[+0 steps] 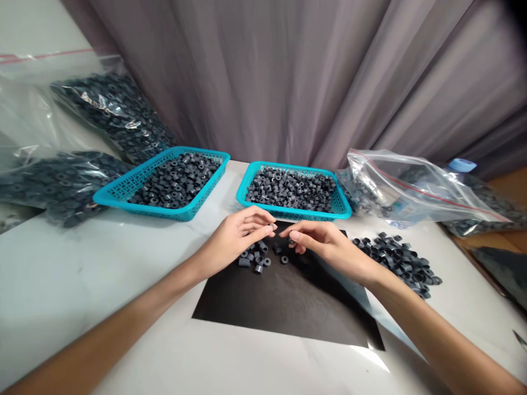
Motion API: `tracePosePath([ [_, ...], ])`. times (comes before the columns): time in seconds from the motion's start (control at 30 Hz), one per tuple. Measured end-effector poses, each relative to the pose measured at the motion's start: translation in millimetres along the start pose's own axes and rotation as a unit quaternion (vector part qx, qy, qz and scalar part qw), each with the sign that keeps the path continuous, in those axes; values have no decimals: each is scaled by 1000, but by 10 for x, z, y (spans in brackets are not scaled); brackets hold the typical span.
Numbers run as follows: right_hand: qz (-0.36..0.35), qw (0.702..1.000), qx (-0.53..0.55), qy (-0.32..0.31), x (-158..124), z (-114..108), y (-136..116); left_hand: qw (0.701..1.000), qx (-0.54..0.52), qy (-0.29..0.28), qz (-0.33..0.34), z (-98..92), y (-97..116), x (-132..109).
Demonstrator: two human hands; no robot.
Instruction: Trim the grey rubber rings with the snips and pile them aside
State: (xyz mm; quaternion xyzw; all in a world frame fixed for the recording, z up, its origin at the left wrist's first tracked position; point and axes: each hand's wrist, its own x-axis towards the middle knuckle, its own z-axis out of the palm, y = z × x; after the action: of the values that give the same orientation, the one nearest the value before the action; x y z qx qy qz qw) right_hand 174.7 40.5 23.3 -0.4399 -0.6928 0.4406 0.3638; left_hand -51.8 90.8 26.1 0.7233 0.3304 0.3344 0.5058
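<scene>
The left hand pinches a small ring between thumb and fingers, and the right hand, just beside it, pinches another ring the same way; both are mostly covered by the fingertips, so their finer shape is hard to make out. Both hands are above the far part of a black sheet on the pale worktop. Loose rings lie on the sheet below the hands: short, thick-walled cylinders, dark grey, smooth with a slight sheen, each with a round hole through the middle. Some lie on their sides, others show their holes. More of the same dark pieces fill the left basket and the right basket, both turquoise, and a pile of glossier, wider-holed pieces spreads beyond the right wrist.
</scene>
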Motion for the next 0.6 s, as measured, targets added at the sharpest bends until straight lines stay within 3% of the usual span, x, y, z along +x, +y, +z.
tracePosePath([
  [0.27,23,995,92,10,-69,-95,-76,999,-21,-25,-38,89,147,-75],
  [0.5,32,988,153,0,-84,-177,-87,995,92,15,42,200,138,-165],
  [0.6,34,986,161,-3,-90,-176,-91,995,86,14,49,239,130,-179],
])
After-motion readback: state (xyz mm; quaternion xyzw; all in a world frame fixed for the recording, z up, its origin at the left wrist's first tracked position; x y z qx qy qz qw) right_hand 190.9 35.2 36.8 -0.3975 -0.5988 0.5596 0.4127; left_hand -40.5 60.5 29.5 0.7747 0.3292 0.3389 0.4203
